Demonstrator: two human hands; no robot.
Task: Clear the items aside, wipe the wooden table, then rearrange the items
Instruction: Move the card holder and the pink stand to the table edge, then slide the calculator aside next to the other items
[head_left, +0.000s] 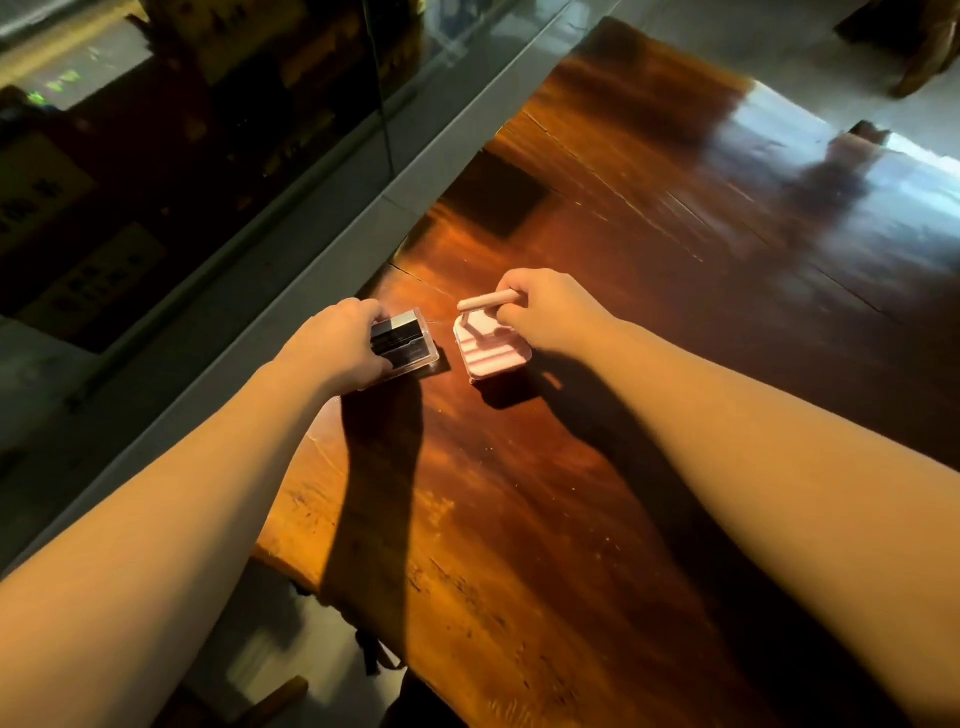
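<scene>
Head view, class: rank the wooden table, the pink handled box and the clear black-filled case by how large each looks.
1. wooden table, by far the largest.
2 and 3. pink handled box and clear black-filled case: look alike, with hands partly covering both, so unranked.

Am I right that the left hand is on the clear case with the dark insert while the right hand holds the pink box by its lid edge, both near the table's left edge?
Not quite. In the head view the right hand holds the pink box by its handle, not the lid edge. The left hand is on the clear case, both near the table's left edge.
</scene>
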